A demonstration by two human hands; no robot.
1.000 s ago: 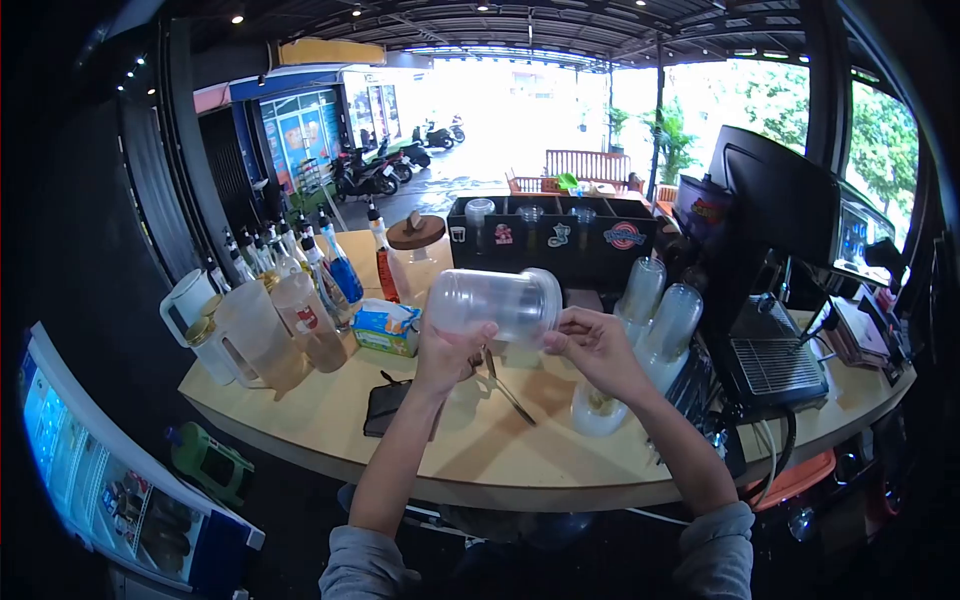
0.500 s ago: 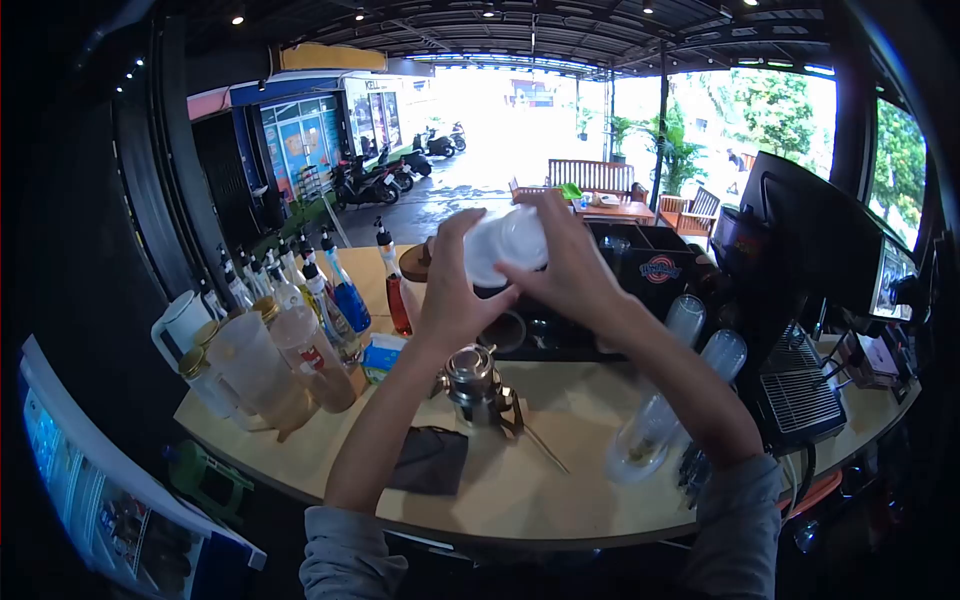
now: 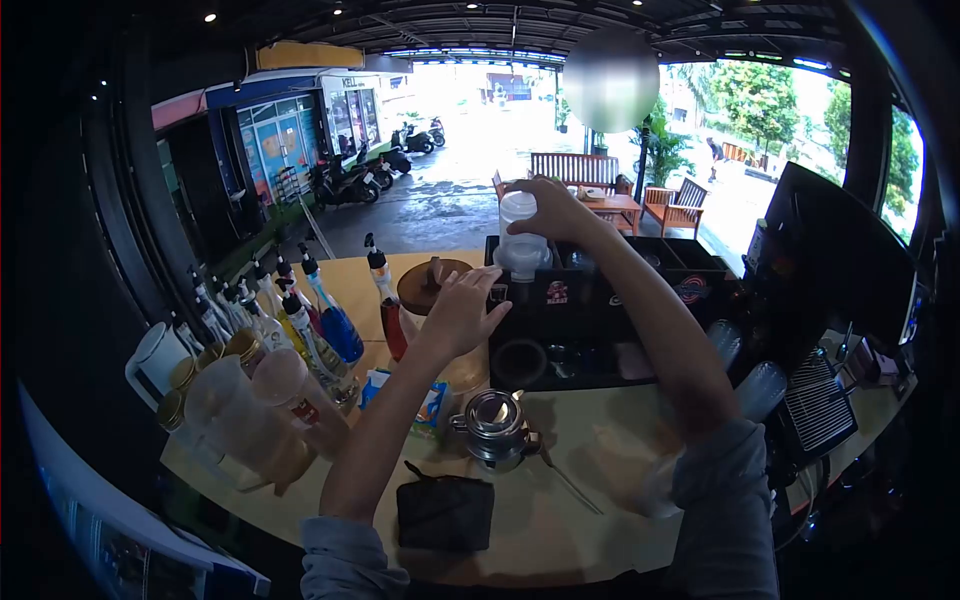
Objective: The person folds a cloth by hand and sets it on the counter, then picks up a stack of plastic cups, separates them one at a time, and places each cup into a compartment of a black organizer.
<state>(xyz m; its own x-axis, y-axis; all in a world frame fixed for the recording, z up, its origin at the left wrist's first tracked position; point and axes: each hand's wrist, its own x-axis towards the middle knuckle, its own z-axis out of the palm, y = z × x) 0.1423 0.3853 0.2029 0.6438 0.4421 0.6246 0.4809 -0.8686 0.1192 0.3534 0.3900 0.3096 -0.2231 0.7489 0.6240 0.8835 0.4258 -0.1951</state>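
From here I see smooth, translucent plastic cups (image 3: 522, 257), a polished metal pot (image 3: 495, 425) and a matt black pouch (image 3: 445, 514).

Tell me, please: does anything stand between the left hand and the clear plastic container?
Nothing visible does. The left hand has its fingertips close beside the lower end of the clear plastic container; this view does not settle whether they touch. The right hand has its grip higher up, not between them.

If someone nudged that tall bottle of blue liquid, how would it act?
Pushed near its pump top, the blue bottle would probably tip, being tall and slim. The liquid in its lower part likely adds some weight. Other bottles crowd beside it, so it might knock them.
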